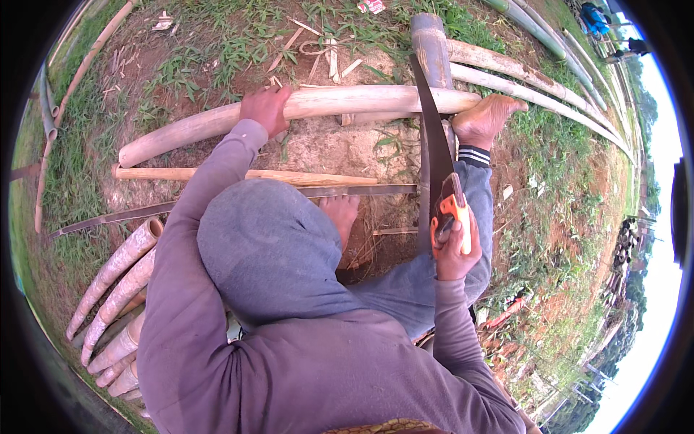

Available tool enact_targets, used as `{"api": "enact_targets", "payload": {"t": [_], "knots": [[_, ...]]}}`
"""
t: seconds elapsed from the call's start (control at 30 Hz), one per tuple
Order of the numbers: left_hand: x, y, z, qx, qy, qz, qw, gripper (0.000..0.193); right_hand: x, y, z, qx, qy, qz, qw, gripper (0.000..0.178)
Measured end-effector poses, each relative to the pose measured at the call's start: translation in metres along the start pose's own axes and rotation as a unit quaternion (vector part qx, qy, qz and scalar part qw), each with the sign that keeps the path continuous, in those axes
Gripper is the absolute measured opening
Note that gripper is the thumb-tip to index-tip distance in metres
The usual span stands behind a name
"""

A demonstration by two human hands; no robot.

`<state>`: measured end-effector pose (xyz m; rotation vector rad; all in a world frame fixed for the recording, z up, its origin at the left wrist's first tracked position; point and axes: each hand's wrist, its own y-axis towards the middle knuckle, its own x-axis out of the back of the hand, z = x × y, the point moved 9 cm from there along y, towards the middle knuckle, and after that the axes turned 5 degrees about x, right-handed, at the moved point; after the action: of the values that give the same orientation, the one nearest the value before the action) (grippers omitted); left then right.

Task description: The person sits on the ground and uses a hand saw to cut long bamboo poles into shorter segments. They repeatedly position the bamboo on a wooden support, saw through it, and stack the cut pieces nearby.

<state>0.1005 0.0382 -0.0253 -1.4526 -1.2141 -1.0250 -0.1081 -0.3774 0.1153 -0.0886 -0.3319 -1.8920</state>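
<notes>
A pale bamboo pole [354, 102] lies crosswise in front of me, its right part over a thicker grey bamboo piece [431, 52]. My left hand [266, 111] is wrapped over the pole left of its middle. In my right hand [460, 252] is the orange-and-black handle of a handsaw [436, 141]. The saw's dark blade points away from me and crosses the pole near its right end; whether the teeth touch it I cannot tell. My bare right foot [483, 119] rests against that end. My other foot [341, 215] is on the ground near the middle.
A split bamboo strip [249, 176] and a long dark flat strip [137, 212] lie between me and the pole. Several cut bamboo poles [119, 264] are piled at my left. More long poles [535, 72] stretch away at the far right. Wood scraps [332, 61] litter the grass and soil.
</notes>
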Motion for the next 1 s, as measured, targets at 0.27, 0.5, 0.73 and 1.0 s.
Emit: {"api": "enact_targets", "payload": {"t": [0.27,0.5,0.73,1.0], "knots": [[0.01,0.001,-0.001,0.012,0.004,0.015,1.0,0.061,-0.034,0.047,-0.01,-0.033,-0.012,0.008,0.999,0.044],[0.005,-0.003,0.005,0.013,-0.012,-0.005,1.0,0.061,0.012,-0.041,-0.002,-0.068,0.085,0.021,0.994,0.052],[0.009,-0.002,-0.005,0.006,-0.005,0.005,1.0,0.058,-0.058,0.079,-0.013,-0.064,0.018,-0.007,0.998,0.042],[0.008,-0.001,0.003,0.002,-0.017,-0.022,1.0,0.056,0.024,-0.059,-0.004,-0.05,0.064,-0.009,0.997,0.048]]}}
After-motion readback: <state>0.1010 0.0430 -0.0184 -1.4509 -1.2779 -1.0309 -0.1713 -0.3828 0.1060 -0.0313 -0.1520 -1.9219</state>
